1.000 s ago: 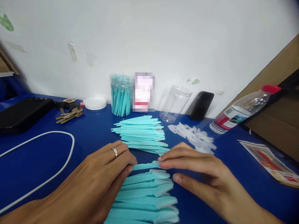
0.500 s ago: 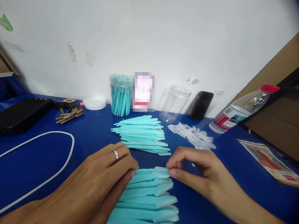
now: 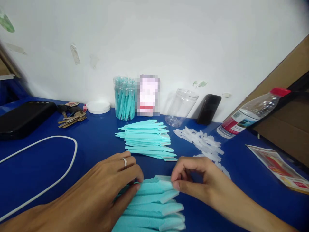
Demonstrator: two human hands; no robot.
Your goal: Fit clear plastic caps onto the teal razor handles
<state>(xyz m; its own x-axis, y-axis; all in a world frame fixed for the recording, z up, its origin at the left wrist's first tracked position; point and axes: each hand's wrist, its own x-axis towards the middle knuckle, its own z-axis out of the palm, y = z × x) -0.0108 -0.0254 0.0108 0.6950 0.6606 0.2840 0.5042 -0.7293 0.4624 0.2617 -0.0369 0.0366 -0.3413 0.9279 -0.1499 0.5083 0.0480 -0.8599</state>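
Between my hands, a turquoise eyebrow razor lies crosswise at the far end of a near row of eyebrow razors. My left hand, with a ring on one finger, pinches its handle end between thumb and index finger. At the clear-covered blade end, my right hand is closed with thumb and fingertip together on the tip. Just beyond both hands lies a second pile of turquoise eyebrow razors. Translucent white blade covers are heaped behind my right hand, which partly hides them.
Along the wall stand a jar of turquoise razors, a blurred-out upright card or screen, a tilted clear jar and a black phone. A bottle leans at right. Keys, a white lid and a cable lie left.
Both hands have shifted slightly toward me, and the razor between them has come down closer to the near row. More of the white covers shows behind my right hand.
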